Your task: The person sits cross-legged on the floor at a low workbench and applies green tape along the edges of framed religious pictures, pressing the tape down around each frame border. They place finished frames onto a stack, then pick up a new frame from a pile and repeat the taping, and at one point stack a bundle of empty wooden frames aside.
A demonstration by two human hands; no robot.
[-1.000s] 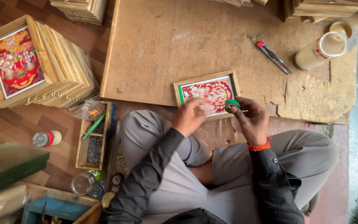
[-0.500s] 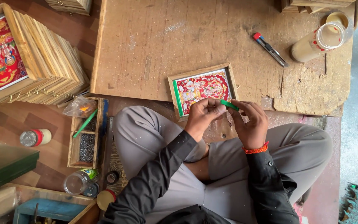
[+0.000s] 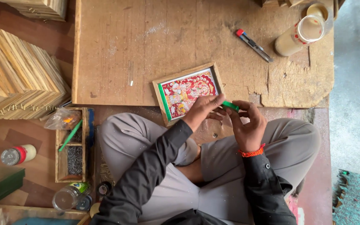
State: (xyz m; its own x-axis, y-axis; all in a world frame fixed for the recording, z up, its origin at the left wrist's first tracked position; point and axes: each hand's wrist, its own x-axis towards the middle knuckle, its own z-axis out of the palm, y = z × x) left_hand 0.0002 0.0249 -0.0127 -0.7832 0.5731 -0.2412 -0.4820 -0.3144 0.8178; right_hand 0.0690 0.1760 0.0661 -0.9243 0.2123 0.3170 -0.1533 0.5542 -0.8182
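- While both hands, left hand (image 3: 205, 109) and right hand (image 3: 246, 125), pinch one small green stick-like tool (image 3: 230, 106) between them, the small wooden-framed red picture (image 3: 187, 92) lies at the wooden bench's (image 3: 146, 50) near edge, under the left fingers.
- Judged step: working the frame's right side; next calls for steady placement.
- Tool's tip is hidden; its kind is unclear.

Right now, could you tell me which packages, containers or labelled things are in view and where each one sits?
Cylindrical cream bottle, red-marked label, lying at the board's far right corner.
Small jar, red band and grey cap, lying on the floor at left.
Clear plastic jar, beside the wooden nail tray.
Clear plastic bag, crumpled, atop that tray.
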